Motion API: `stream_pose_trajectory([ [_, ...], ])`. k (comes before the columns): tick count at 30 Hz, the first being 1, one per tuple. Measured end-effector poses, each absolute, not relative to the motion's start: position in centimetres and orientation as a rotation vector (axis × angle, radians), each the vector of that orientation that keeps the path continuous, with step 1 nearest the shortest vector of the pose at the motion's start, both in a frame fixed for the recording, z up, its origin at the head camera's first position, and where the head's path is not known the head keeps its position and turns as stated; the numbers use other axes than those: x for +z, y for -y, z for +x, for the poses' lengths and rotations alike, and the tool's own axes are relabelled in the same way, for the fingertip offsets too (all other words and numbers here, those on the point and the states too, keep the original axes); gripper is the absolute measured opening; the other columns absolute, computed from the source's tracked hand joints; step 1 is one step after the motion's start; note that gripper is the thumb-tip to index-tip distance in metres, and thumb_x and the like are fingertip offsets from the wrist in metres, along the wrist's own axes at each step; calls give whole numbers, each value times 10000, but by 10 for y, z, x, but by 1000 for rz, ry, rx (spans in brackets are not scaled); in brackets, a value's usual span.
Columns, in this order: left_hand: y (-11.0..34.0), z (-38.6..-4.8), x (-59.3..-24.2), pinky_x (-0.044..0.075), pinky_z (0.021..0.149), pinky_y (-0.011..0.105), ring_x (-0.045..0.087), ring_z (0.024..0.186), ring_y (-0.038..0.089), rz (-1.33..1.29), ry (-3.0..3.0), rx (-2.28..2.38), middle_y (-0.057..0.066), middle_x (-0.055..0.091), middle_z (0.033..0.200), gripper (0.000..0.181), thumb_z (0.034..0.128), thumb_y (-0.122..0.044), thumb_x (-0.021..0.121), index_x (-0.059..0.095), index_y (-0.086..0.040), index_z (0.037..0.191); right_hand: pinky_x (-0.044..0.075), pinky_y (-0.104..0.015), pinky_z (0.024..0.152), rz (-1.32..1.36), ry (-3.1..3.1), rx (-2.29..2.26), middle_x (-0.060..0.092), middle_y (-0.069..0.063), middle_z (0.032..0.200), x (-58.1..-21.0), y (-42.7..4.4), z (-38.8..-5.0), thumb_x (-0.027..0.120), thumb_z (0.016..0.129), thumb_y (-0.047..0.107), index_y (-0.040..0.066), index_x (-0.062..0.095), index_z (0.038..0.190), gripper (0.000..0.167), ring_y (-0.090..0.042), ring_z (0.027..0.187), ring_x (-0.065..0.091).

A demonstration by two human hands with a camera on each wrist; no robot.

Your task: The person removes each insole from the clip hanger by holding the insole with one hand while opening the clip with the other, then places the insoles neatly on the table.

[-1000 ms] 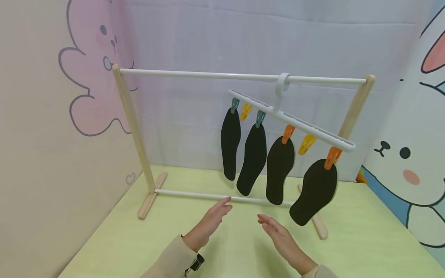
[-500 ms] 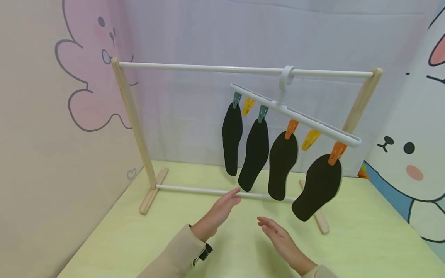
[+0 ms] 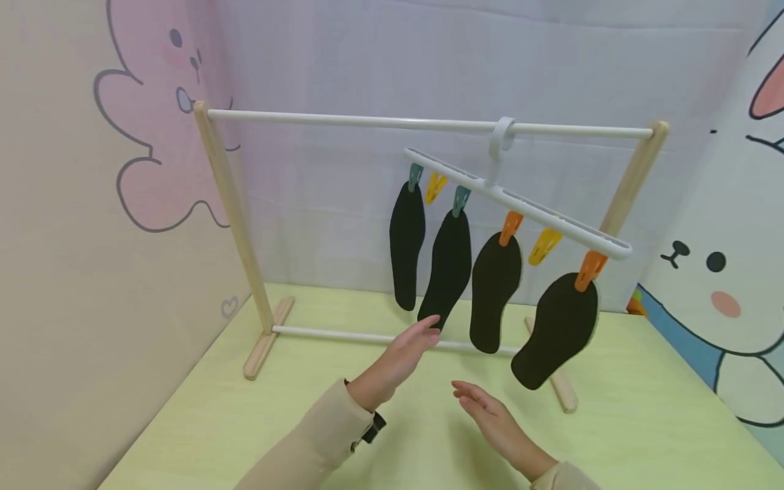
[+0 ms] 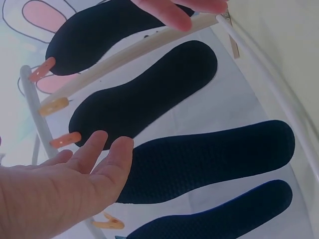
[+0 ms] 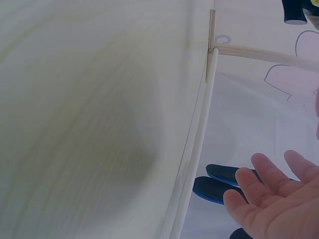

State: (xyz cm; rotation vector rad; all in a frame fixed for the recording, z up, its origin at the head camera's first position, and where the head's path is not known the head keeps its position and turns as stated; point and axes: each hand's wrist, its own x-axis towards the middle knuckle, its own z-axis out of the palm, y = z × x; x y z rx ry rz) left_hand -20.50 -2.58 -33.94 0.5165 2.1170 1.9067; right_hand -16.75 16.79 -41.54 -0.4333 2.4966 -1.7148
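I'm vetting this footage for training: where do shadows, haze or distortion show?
Head view: soft shadows on the table below the left hand and right hand, lower rod nearly straight; left wrist: slightly hazy, lower rod looks bowed; right wrist: table pale, washed-out, with a broad soft shadow.

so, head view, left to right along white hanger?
Teal plastic clip with black insole, yellow plastic clip, second teal clip with insole, orange plastic clip with insole, second yellow clip, second orange clip with insole.

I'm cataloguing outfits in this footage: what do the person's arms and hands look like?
The left sleeve and right sleeve are both long and beige. The left hand and right hand wear no gloves. A small black attachment shows by the left sleeve's end.
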Motion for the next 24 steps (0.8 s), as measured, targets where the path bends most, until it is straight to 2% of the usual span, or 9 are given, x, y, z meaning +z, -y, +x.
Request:
stream_pose_trajectory([
  [8, 17, -206, -326, 222, 1063, 610, 365, 1331, 342, 598, -2125, 1859, 142, 424, 1431, 521, 1009, -293, 422, 325, -111, 1488, 389, -496, 985, -425, -2523, -1703, 518, -308, 1265, -416, -175, -165, 442, 1021, 144, -131, 456, 1316, 403, -431, 1212, 467],
  [17, 11, -207, -317, 229, 1071, 586, 364, 1336, 329, 665, -2105, 1851, 136, 412, 1440, 517, 1011, -285, 414, 320, -121, 1493, 423, -264, 931, -381, -2555, -1680, 541, -286, 1250, -420, -187, -163, 461, 1013, 130, -128, 474, 1304, 390, -377, 1190, 487],
  [24, 5, -204, -312, 256, 1059, 587, 388, 1317, 344, 677, -2112, 1828, 139, 430, 1426, 510, 1009, -284, 424, 335, -135, 1489, 437, -251, 913, -361, -2581, -1637, 550, -273, 1250, -425, -199, -159, 479, 1005, 129, -122, 486, 1299, 387, -355, 1177, 506],
])
